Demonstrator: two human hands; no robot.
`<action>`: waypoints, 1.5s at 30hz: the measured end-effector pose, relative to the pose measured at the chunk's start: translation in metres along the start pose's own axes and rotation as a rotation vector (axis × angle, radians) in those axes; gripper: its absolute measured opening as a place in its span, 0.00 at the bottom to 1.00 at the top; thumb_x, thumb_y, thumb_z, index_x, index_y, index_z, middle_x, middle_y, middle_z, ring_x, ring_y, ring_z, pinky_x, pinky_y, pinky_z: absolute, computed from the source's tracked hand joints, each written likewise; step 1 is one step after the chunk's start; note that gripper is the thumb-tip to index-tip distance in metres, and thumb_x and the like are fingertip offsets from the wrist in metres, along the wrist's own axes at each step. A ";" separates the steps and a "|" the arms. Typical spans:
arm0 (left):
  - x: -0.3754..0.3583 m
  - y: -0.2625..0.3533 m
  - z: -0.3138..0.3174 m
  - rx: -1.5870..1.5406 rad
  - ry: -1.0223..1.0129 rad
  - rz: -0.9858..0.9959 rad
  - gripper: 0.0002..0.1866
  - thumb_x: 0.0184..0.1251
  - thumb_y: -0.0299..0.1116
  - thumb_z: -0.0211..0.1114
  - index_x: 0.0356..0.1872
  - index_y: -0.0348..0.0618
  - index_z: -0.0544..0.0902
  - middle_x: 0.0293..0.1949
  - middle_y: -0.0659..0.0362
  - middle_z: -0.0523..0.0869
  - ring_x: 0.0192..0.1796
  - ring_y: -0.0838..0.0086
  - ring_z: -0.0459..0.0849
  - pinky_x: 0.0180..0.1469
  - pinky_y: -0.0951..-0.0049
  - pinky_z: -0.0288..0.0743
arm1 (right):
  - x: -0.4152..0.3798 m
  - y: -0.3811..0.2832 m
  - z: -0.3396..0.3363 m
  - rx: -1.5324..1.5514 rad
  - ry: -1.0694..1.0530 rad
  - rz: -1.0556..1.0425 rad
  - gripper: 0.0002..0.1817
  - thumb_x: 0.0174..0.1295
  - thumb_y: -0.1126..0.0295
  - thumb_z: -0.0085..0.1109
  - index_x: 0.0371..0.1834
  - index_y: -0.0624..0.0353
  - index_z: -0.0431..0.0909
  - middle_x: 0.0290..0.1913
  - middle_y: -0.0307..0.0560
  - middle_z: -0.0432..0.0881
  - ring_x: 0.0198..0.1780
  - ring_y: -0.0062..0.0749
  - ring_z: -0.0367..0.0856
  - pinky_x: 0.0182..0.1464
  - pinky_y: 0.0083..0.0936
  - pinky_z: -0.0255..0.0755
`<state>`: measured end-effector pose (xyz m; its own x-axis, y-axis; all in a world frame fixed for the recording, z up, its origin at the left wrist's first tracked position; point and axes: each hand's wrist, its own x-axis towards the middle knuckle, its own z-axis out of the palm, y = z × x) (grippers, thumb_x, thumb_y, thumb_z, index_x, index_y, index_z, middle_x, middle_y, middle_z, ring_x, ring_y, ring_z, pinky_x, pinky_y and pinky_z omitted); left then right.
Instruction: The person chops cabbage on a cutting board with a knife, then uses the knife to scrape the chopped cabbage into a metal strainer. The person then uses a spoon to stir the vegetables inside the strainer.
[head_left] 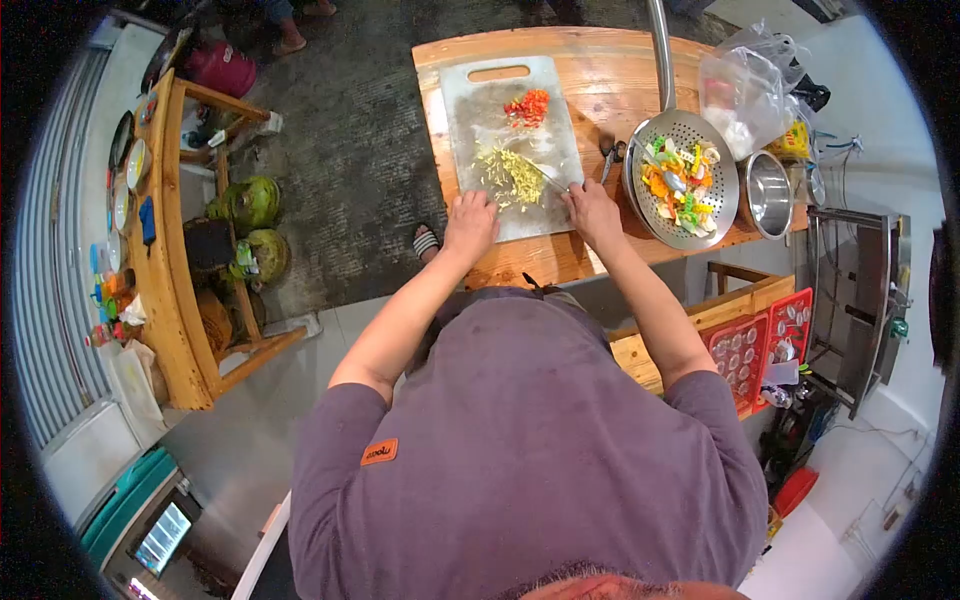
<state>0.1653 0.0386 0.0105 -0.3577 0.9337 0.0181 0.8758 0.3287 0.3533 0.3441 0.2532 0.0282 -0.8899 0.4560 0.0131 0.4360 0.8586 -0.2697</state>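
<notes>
I have the right hand (592, 215) at the near right of the white rectangular plastic cutting board (475, 100), its grip closed on a slim metal-bladed knife (552, 181). The blade slants far and left into a loose pile of pale yellow chopped pieces (513, 178) on the board. The left hand (470, 225) sits at the board's near left edge with fingers bent; from my view I cannot tell whether that grip pinches the edge or merely rests there.

Chopping or gathering the yellow pieces looks to me like the step in hand. The next move calls for a steady board, the left fingers clear of the blade, and the yellow pile kept apart from the small heap of red chopped pieces (528, 108) farther off on the same board.

The board lies on the light wooden worktop (600, 80). To its right I see dark-headed utensils (607, 148), then a round perforated metal skimmer (690, 128) with a long handle, bearing mixed colourful cut vegetables (678, 195). Right of that stands a round steel bowl (770, 195), with a clear plastic bag (745, 85) on its far side.
</notes>
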 end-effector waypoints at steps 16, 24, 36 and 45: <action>0.040 -0.014 0.003 -0.110 0.070 -0.020 0.07 0.69 0.34 0.68 0.43 0.46 0.89 0.44 0.56 0.85 0.58 0.58 0.81 0.63 0.53 0.71 | -0.035 -0.035 -0.001 0.199 0.026 0.203 0.17 0.81 0.55 0.52 0.49 0.59 0.78 0.46 0.61 0.82 0.45 0.62 0.84 0.46 0.52 0.80; 0.045 -0.030 -0.011 -0.127 0.129 -0.083 0.05 0.68 0.34 0.69 0.40 0.45 0.86 0.40 0.57 0.86 0.53 0.58 0.84 0.60 0.54 0.72 | -0.052 -0.041 0.016 0.217 -0.145 0.070 0.15 0.80 0.57 0.54 0.49 0.60 0.77 0.45 0.60 0.81 0.46 0.61 0.84 0.46 0.52 0.80; 0.038 -0.014 -0.011 -0.273 0.144 -0.054 0.06 0.67 0.30 0.70 0.40 0.42 0.83 0.37 0.53 0.84 0.50 0.54 0.84 0.57 0.53 0.74 | -0.023 -0.021 0.010 0.268 0.044 0.155 0.15 0.77 0.60 0.58 0.57 0.57 0.82 0.46 0.59 0.80 0.47 0.61 0.83 0.48 0.53 0.78; 0.048 0.014 -0.034 -0.136 0.025 0.198 0.24 0.64 0.27 0.68 0.62 0.58 0.88 0.47 0.56 0.81 0.56 0.58 0.80 0.61 0.56 0.74 | -0.037 -0.041 -0.003 0.199 0.117 0.110 0.19 0.71 0.67 0.63 0.64 0.52 0.83 0.45 0.53 0.76 0.52 0.51 0.78 0.55 0.46 0.74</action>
<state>0.1496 0.0830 0.0485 -0.1926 0.9737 0.1220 0.8788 0.1159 0.4629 0.3592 0.2021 0.0415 -0.8120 0.5780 0.0810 0.4840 0.7444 -0.4601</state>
